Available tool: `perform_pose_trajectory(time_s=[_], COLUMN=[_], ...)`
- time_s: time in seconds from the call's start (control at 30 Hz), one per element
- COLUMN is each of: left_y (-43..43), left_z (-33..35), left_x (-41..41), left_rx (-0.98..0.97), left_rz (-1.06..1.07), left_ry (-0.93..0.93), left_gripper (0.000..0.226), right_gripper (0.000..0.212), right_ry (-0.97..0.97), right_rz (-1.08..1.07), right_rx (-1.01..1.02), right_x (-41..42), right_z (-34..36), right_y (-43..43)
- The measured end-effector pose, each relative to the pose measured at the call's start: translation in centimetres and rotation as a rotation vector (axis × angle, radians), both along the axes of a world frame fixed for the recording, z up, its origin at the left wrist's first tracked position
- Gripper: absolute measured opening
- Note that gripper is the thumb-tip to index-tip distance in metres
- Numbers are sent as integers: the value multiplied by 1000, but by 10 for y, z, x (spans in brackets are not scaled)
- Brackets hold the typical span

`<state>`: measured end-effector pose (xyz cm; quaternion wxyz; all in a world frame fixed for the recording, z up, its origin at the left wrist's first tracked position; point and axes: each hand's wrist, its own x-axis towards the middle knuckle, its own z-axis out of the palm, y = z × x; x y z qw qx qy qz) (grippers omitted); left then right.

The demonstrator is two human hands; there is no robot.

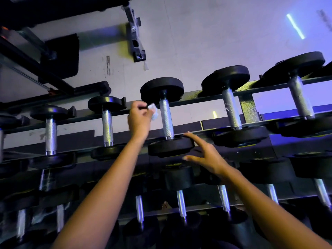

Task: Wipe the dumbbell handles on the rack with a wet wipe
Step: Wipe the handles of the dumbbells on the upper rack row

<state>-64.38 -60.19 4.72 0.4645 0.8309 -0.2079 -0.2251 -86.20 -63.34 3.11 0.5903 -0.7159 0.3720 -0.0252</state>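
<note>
L hand [139,118] pinches the wet wipe [154,112] just beside the middle dumbbell handle [166,119] on the top rack rail [206,97]. R hand [206,155], fingers spread, rests on its near weight plate [170,146]. Best to wrap the wipe round the knurling & run the full length w/ the plate steadied.

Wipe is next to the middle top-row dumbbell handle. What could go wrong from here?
1. The left hand pinches the wet wipe as a small wad beside the handle. That slim grip may slip on the knurled metal, or the wad may clean only one side.
2. The right hand is open with its fingertips on the dumbbell's near head. A push there could shift the dumbbell on the rack.
</note>
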Motion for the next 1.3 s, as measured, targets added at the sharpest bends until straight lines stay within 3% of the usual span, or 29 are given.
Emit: perform_pose_trajectory(time_s=[0.13,0.23,0.33,0.4,0.47,0.5,0.53,0.57,0.6,0.67,0.73,0.8,0.87,0.97,1.0,1.07,1.13,1.2,1.23,1.3], left_y=[-31,-36,-36,-40,-44,-45,-44,-41,-37,-32,-32,-35,-37,-40,-40,-39,-37,-36,-35,-32], left_z=[-14,-26,-33,-32,-29,-27,-27,-30,-32,-36,-38,-36,-34,-28,-25,-23,-25,-28,-28,-28], left_x=[-22,-22,-18,-13,-6,-4,-3,-2,-1,-4,-9,-13,-16,-11,-7,0,2,1,-2,-7], left_rx=[-10,-38,-122,-228,-300,-294,-270,-214,-156,-118,-154,-207,-235,-340,-348,-293,-239,-219,-195,-121], left_rz=[-304,-293,-49,173,359,389,375,309,183,-160,-278,-157,42,293,315,311,319,282,211,24], left_ry=[-529,-596,-312,92,550,643,607,421,118,-398,-521,-370,-92,576,714,778,679,442,276,-16], left_gripper=[12,16,9,5,14,16,15,12,7,5,9,8,4,15,16,17,13,4,4,3], right_gripper=[60,62,62,57,46,37,31,26,26,35,52,60,60,60,58,45,35,35,40,60], right_ry=[131,245,350,391,468,512,537,551,552,498,327,183,109,219,283,415,494,494,476,352], right_rz=[197,390,478,549,609,660,711,761,785,702,467,324,294,383,443,568,671,733,715,533], right_rx=[-185,-285,-408,-473,-594,-718,-845,-930,-950,-814,-493,-306,-263,-357,-405,-560,-727,-770,-682,-270], right_x=[9,26,31,34,41,46,50,53,53,43,28,22,25,32,33,44,56,57,50,29], right_z=[-14,-19,-12,-1,11,16,19,22,24,18,2,-10,-18,-4,3,21,35,39,38,31], right_y=[-29,-42,-46,-46,-43,-40,-37,-34,-31,-33,-35,-33,-33,-38,-39,-38,-29,-26,-31,-40])
